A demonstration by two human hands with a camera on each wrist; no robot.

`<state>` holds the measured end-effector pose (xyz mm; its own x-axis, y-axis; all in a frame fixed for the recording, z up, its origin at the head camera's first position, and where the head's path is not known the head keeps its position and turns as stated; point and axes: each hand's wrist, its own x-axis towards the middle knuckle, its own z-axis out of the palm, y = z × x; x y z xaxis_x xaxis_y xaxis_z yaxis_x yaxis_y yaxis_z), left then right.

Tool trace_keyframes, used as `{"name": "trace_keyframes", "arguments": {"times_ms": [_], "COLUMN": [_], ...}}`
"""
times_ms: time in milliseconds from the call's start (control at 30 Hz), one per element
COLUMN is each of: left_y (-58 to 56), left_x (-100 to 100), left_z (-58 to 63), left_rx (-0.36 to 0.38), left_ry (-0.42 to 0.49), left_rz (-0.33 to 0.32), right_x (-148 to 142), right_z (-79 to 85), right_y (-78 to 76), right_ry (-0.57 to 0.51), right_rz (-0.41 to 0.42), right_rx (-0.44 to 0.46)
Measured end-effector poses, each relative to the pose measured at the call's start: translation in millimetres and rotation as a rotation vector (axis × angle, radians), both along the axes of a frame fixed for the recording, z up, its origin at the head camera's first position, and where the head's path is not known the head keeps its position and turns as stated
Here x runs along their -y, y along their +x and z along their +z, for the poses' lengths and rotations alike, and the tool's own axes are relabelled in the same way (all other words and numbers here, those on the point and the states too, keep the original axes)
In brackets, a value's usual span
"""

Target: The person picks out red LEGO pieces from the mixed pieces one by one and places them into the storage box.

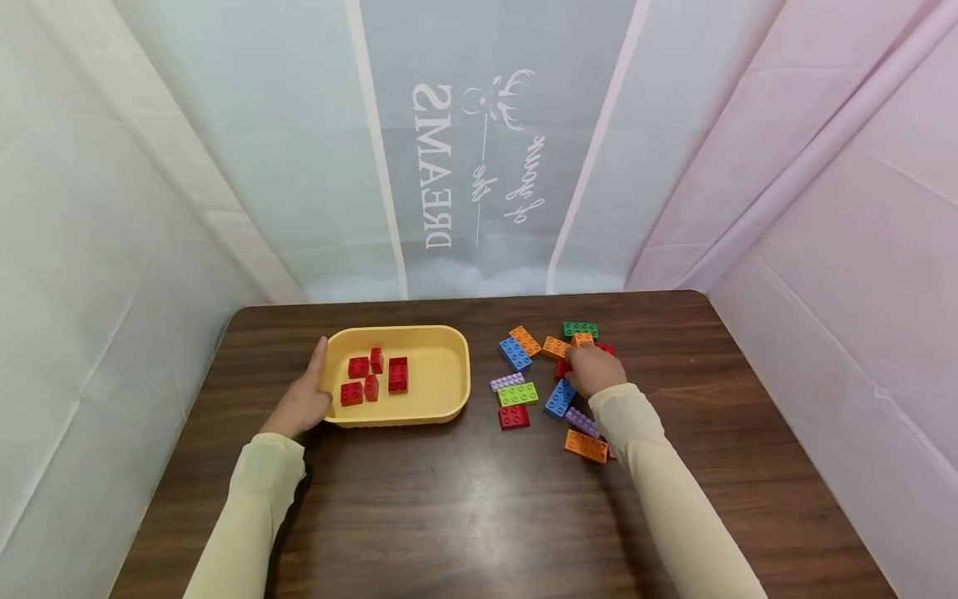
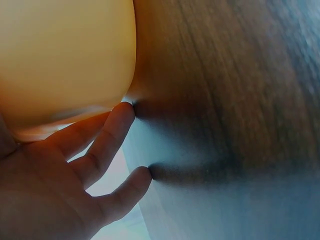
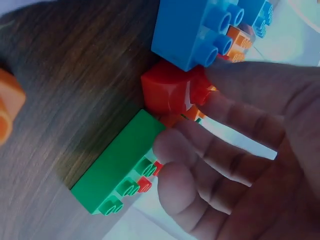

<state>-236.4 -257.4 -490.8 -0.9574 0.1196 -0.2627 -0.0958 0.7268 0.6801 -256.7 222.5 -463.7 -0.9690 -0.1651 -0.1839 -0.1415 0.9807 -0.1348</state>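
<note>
My left hand [image 1: 302,403] rests against the left end of a yellow tray [image 1: 449,413], its index finger laid along the rim. In the left wrist view the other fingers touch the tray's outer wall and the table. Several red bricks [image 1: 397,375] lie in the tray's left half. My right hand [image 1: 595,370] reaches into the scattered bricks on the right. Its thumb and index finger pinch a red brick [image 3: 172,90], partly hidden by the fingers. A blue brick [image 3: 182,32] overlaps the red one, and a green brick [image 3: 117,160] lies near the other fingertips.
Between tray and right hand lie a blue brick [image 1: 515,353], a lime brick [image 1: 518,394], a lilac brick [image 1: 507,382] and a red brick [image 1: 513,417]. An orange brick [image 1: 586,446] lies beside the right sleeve. A printed curtain [image 1: 479,274] hangs behind the table's far edge.
</note>
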Motion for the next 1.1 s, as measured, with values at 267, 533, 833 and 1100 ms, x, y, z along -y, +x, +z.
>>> {"name": "trace_keyframes", "arguments": {"times_ms": [267, 533, 833, 1100], "left_y": [-0.8, -0.9, 1.5, 1.8], "left_x": [0.7, 0.8, -1.0, 0.3], "left_z": [0.2, -2.5, -0.2, -1.4], "left_rx": [-0.009, 0.007, 0.002, 0.008], "left_ry": [0.001, 0.001, 0.010, 0.008], "left_rz": [0.001, 0.006, 0.005, 0.013], "right_x": [-2.1, 0.2, -2.8, 14.4], "right_z": [1.2, 5.0, 7.1, 36.8], "right_y": [-6.4, -3.1, -3.5, -9.0], "right_ry": [0.007, 0.039, 0.027, -0.051], "right_rz": [0.024, 0.040, 0.023, 0.085], "right_rx": [0.051, 0.110, 0.119, 0.008]}}
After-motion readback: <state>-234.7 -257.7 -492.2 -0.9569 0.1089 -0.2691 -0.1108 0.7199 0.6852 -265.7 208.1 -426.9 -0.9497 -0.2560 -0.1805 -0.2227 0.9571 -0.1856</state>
